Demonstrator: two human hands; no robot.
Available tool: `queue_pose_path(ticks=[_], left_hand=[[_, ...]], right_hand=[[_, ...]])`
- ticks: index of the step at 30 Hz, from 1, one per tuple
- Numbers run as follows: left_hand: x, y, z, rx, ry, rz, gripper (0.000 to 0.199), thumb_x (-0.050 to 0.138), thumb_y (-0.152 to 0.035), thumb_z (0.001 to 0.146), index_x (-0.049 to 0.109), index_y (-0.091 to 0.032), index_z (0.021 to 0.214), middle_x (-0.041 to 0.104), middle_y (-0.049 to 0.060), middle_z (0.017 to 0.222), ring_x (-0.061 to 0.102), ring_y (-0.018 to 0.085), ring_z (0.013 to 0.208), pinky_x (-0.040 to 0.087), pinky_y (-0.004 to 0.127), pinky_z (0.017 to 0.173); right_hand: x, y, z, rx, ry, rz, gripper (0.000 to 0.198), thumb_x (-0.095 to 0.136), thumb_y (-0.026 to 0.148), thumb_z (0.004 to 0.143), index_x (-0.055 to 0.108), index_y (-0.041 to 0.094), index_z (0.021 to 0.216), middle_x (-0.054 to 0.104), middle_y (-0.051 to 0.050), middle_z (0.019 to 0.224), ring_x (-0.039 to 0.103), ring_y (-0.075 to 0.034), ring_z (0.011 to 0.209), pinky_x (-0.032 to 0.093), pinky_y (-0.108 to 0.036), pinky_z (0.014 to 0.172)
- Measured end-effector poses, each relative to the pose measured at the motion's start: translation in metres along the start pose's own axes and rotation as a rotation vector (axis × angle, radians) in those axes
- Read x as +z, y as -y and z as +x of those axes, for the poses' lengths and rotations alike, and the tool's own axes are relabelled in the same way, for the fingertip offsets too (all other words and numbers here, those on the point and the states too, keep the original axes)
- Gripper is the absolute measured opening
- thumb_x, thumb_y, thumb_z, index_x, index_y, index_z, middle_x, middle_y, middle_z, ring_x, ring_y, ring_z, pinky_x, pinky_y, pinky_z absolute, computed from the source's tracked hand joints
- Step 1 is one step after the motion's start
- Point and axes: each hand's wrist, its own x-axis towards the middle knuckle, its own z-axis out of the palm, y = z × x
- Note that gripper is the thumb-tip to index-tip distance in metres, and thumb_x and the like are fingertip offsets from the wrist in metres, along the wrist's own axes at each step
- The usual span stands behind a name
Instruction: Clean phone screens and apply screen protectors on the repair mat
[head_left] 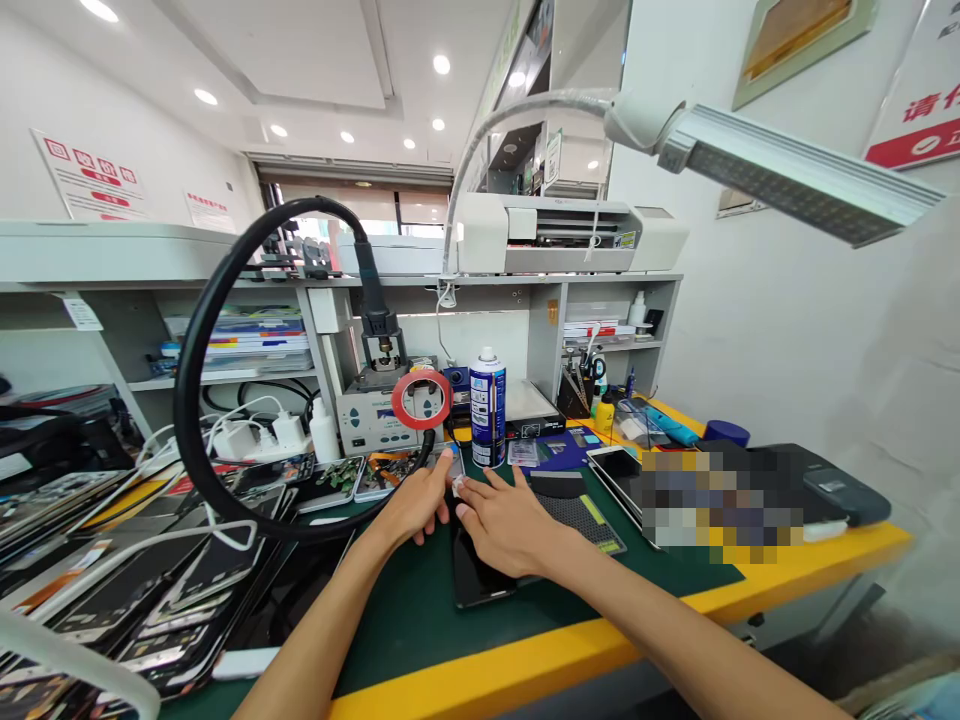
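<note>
A black smartphone lies on the green mat in front of me. My right hand rests over its upper part; thumb and forefinger close on a small white scrap, perhaps tissue, while other fingers stretch forward. Just left of the phone's top end is my left hand, its lower fingers curled and one digit pointing up beside a small blue-tipped item. What the left hand grips, if anything, is hidden. A blue spray can with a white cap stands upright just beyond my hands.
A black flexible-arm magnifier with a red ring arches at left. Stacked phone parts crowd the left side. A perforated pad and a white-edged tablet lie at right. Behind stands a soldering station; overhead hangs a lamp.
</note>
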Motion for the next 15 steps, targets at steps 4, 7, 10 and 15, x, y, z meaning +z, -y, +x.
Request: queue_pose_path(ticks=[4, 7, 10, 15], left_hand=[[-0.001, -0.003, -0.004, 0.01, 0.01, -0.017, 0.097, 0.019, -0.088, 0.081, 0.065, -0.007, 0.108, 0.064, 0.006, 0.06, 0.054, 0.017, 0.042, 0.044, 0.026, 0.032], [-0.001, -0.003, -0.004, 0.011, 0.014, -0.02, 0.097, 0.02, -0.088, 0.081, 0.065, -0.007, 0.107, 0.064, 0.006, 0.059, 0.053, 0.017, 0.042, 0.044, 0.026, 0.032], [-0.001, -0.002, -0.002, 0.01, 0.017, -0.019, 0.097, 0.02, -0.088, 0.081, 0.065, -0.007, 0.107, 0.064, 0.007, 0.059, 0.054, 0.017, 0.042, 0.044, 0.026, 0.032], [-0.001, -0.002, -0.002, 0.01, 0.017, -0.006, 0.096, 0.02, -0.088, 0.081, 0.066, -0.008, 0.106, 0.065, 0.006, 0.06, 0.054, 0.017, 0.041, 0.044, 0.026, 0.032]], right_hand=[[-0.002, -0.011, -0.006, 0.037, -0.004, 0.021, 0.064, 0.01, 0.05, 0.104, 0.035, 0.021, 0.155, 0.037, -0.007, 0.159, 0.023, -0.035, 0.15, 0.007, -0.07, 0.117], [-0.003, -0.015, -0.011, 0.048, -0.007, 0.027, 0.065, 0.009, 0.051, 0.104, 0.035, 0.019, 0.155, 0.036, -0.006, 0.16, 0.023, -0.035, 0.149, 0.008, -0.071, 0.117], [-0.005, -0.016, -0.017, 0.053, -0.003, 0.035, 0.066, 0.008, 0.051, 0.104, 0.034, 0.018, 0.155, 0.034, -0.005, 0.16, 0.022, -0.035, 0.15, 0.01, -0.07, 0.118], [-0.009, -0.013, -0.029, 0.078, 0.007, 0.043, 0.067, 0.008, 0.051, 0.104, 0.034, 0.018, 0.155, 0.033, -0.005, 0.161, 0.02, -0.033, 0.151, 0.009, -0.066, 0.12]])
